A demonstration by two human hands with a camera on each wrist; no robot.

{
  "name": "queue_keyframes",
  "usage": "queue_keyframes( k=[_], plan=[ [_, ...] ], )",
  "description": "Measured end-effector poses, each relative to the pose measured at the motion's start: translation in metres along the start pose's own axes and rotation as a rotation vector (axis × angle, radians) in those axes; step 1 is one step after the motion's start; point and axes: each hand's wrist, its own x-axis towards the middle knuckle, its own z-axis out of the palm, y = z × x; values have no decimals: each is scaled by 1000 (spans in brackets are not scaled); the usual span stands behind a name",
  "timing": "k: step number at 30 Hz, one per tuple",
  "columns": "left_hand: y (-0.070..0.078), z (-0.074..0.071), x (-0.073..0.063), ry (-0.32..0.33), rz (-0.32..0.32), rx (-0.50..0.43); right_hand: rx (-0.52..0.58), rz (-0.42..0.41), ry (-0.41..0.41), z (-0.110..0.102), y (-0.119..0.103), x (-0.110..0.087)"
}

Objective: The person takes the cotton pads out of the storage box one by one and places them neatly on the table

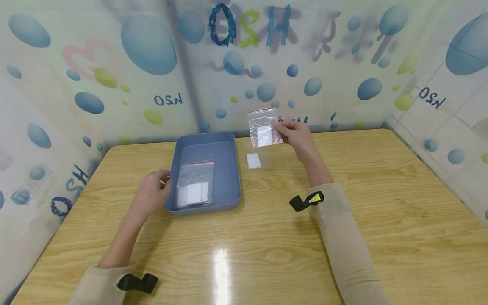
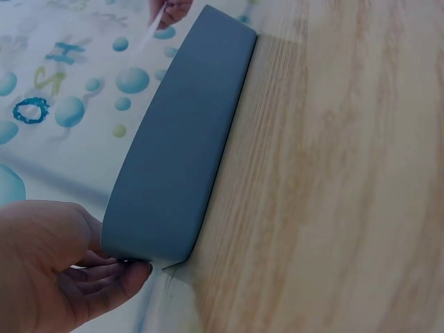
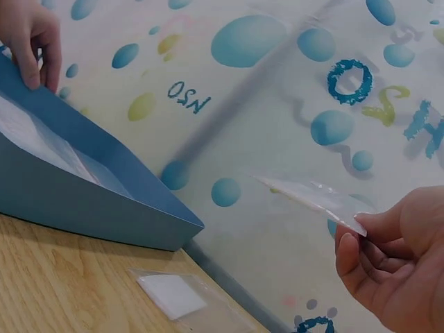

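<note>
My right hand [image 1: 296, 136] pinches the side edge of a clear zip bag [image 1: 256, 117] with a red seal line and a white square piece inside. The bag hangs above the table, right of a blue-grey tray [image 1: 225, 169]. My left hand [image 1: 153, 189] grips the tray's left wall, thumb and fingers at the rim. Inside the tray lie overlapping clear zip bags [image 1: 196, 173] with white pieces in them. On the table below the raised bag is another clear bag [image 3: 225, 310] holding a white piece [image 1: 253, 161].
The wooden table [image 1: 267, 245] reaches back to a wall sheet [image 1: 236, 97] printed with blue and green dots and letters. Black camera mounts sit on both wrists, over beige sleeves [image 1: 343, 237].
</note>
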Motion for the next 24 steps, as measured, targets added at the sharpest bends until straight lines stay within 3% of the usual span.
queue_keyframes(
  k=[9, 24],
  plan=[
    [0, -1, 0, -14, -3, 1, -65, 83, 40, -12, 4, 1],
    [1, -1, 0, -13, 1, 10, -187, 126, 66, -34, 17, 3]
  ],
)
